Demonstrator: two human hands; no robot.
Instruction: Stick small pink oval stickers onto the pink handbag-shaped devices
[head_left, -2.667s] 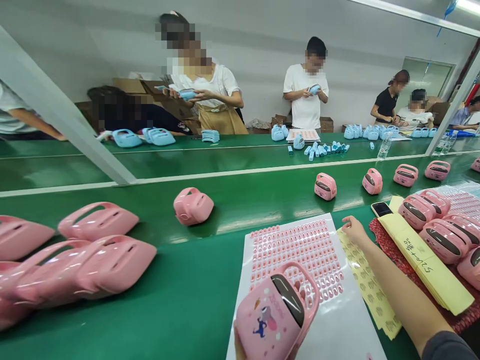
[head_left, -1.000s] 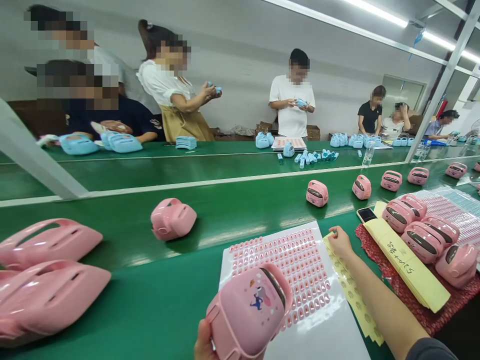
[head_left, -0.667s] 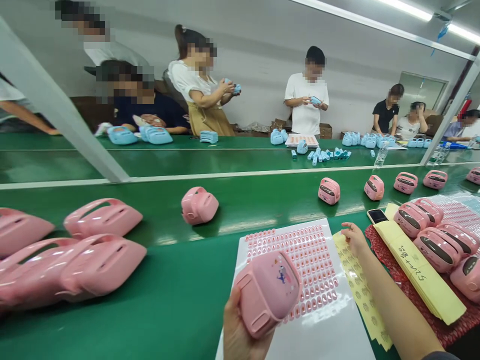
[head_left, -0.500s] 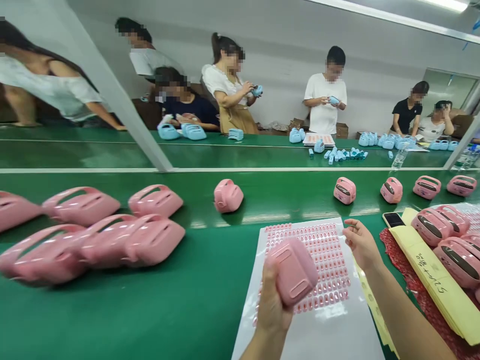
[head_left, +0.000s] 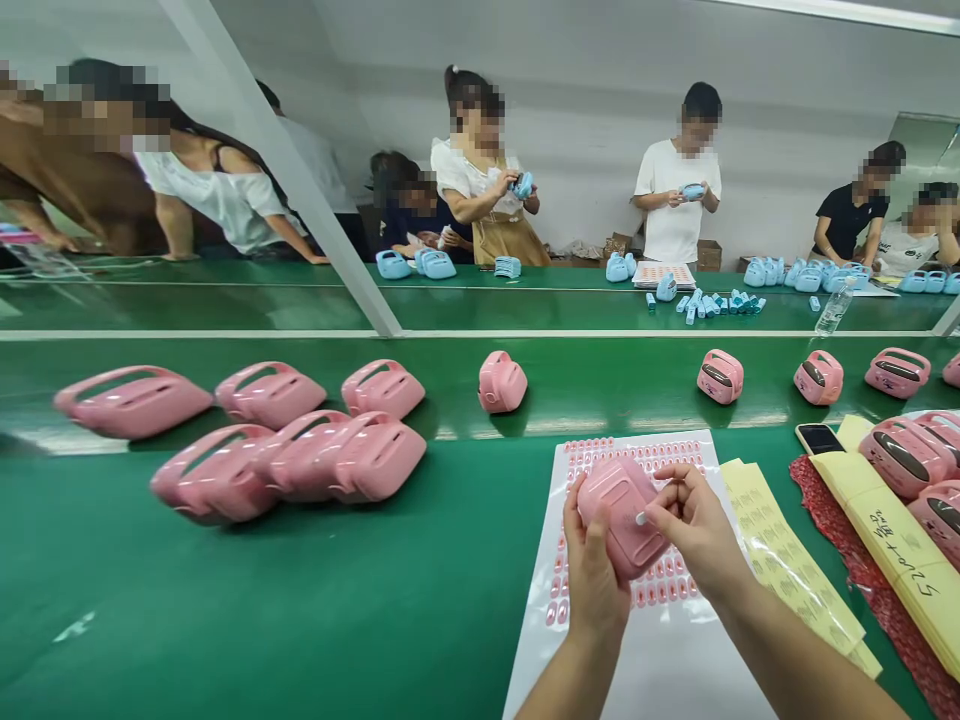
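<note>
Your left hand [head_left: 596,590] grips a glossy pink rounded plastic case [head_left: 622,515] while your right hand [head_left: 694,530] works at its surface

On the far side of the green desk [head_left: 300,620], a clear plastic bottle [head_left: 835,308] leans in your view; you cannot tell what it contains. A brown cardboard box [head_left: 709,254] sits behind a co-worker in a white T-shirt [head_left: 679,205], its contents hidden from you.

Your left hand is wrapped around the pink case, thumb on the near face and fingers along its side. You hold it tilted above a glossy white sheet of small pink oval stickers [head_left: 645,670]. Your right hand is partly curled, thumb and index finger close together at the case, with a small whitish piece [head_left: 641,518] by the thumb tip; you cannot tell whether it is stuck down.

Just right of the sticker sheet lie yellow label sheets [head_left: 787,550], then red bubble wrap [head_left: 847,545] under folded yellow paper with black handwriting [head_left: 892,560]. A dark-screened phone [head_left: 819,438] rests near the paper's far end. Six more pink handled cases [head_left: 382,455] cluster to your left.
</note>
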